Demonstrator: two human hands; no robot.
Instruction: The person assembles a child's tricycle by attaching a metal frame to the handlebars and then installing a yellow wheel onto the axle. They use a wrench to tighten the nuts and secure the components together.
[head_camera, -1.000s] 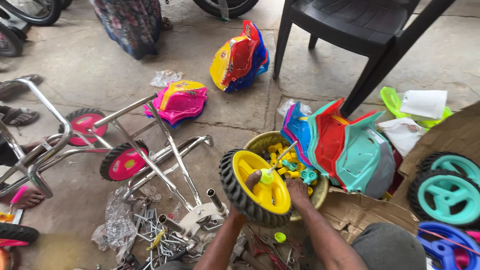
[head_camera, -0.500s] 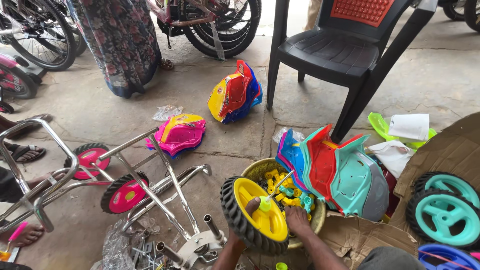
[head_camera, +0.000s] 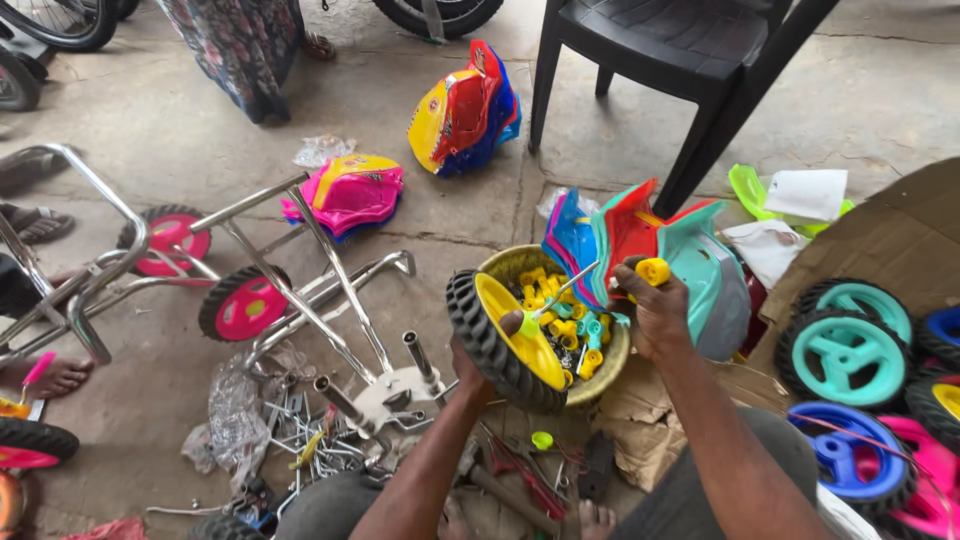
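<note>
Left hand (head_camera: 480, 350) is clamping the yellow wheel (head_camera: 510, 335) upright, steadying it; right hand (head_camera: 655, 310) is pinching a yellow cap (head_camera: 653, 271) above the axle (head_camera: 565, 290).

Soft even daylight, sharp, edges slightly bent

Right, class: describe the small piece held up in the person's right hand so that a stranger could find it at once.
Start at the black plastic chair at the top, then drop to the stack of coloured plastic seat shells below it. In front of them the right hand pinches a small yellow cap. Unlike the similar yellow pieces in the bowl, it is lifted clear, alone.
</note>
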